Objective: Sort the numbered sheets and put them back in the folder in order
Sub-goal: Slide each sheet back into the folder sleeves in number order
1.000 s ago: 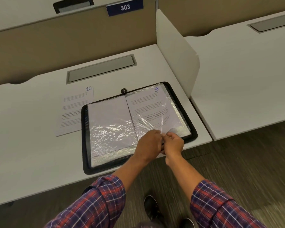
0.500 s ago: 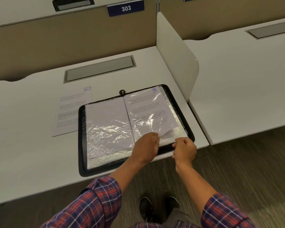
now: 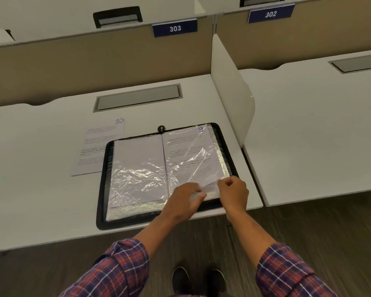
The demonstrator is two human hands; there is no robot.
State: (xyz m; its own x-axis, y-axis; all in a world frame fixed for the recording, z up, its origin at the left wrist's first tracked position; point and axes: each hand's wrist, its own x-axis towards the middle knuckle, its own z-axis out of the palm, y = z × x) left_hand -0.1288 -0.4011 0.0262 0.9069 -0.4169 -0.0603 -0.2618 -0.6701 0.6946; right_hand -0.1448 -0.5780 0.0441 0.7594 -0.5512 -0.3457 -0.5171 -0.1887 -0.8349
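Observation:
A black zip folder [image 3: 102, 189] lies open on the white desk, with clear plastic sleeves on both sides. The right sleeve holds the sheet marked 9 [image 3: 191, 155]. A loose sheet marked 10 [image 3: 99, 148] lies flat on the desk left of the folder, its lower right part under the folder's edge. My right hand [image 3: 232, 190] pinches the near right corner of the right sleeve and lifts it a little. My left hand [image 3: 184, 198] rests on the bottom of the same page, fingers on the plastic beside the lifted corner.
A white divider panel [image 3: 229, 93] stands just right of the folder, with a second desk [image 3: 313, 129] beyond it. A grey cable hatch [image 3: 137, 97] sits behind the folder. The desk's front edge [image 3: 73, 239] runs under my forearms. Labels 303 and 302 hang on the back wall.
My hands, together at the page's bottom edge a second ago, have parted. The right hand now lifts the sleeve's near right corner and the left hand lies on the page.

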